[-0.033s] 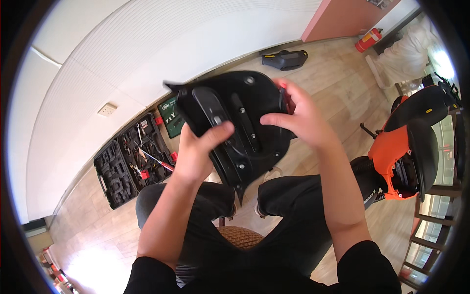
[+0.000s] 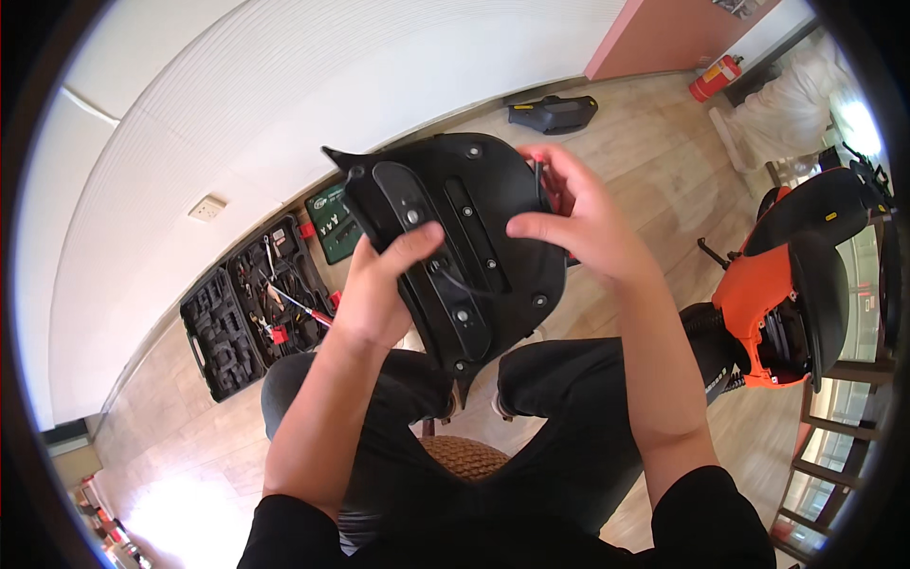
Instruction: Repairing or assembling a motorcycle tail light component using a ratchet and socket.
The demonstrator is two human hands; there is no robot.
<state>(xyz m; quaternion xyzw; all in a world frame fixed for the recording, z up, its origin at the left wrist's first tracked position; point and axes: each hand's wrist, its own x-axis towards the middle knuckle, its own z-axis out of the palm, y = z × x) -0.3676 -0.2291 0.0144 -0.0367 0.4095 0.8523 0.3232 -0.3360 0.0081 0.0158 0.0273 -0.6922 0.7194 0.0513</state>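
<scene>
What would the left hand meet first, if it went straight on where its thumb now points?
The left hand holds the black panel; along its thumb's line, the narrow strip with round fasteners on that panel probably comes first, though depth is unclear.

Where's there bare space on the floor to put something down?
The wooden floor is bare between the right hand, fire extinguisher and orange-and-black motorbike. Another free patch lies below the open tool case in the picture, though glare hides part of it. It's crowded along the white wall at left, where that case and the green tool tray sit together.
</scene>
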